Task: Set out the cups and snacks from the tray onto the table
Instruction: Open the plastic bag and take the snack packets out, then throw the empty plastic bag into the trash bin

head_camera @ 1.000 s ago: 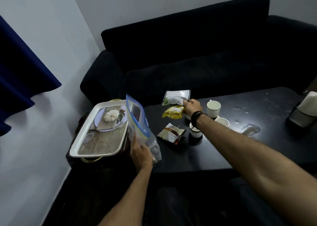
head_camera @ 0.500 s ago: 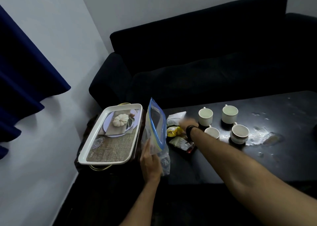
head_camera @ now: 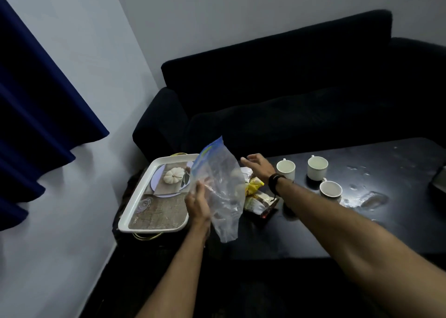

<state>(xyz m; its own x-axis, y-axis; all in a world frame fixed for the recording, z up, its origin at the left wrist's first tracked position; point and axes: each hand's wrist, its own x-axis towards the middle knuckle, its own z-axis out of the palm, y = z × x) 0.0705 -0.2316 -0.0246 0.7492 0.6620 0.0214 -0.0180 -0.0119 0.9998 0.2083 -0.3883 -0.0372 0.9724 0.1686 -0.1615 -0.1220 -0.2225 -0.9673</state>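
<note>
Above the white rectangular tray's (head_camera: 135, 205) near corner, gripped the clear zip-top plastic bag (head_camera: 220, 192) with the left hand (head_camera: 196, 203), reached the right hand (head_camera: 257, 163) open-fingered over the small foil snack packets (head_camera: 255, 197) beside three white cups (head_camera: 286, 169) on the black table (head_camera: 362, 221); better steadied upright first

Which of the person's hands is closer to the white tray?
Left. The left hand holds the clear bag beside the white tray; the right hand hovers farther right.
</note>
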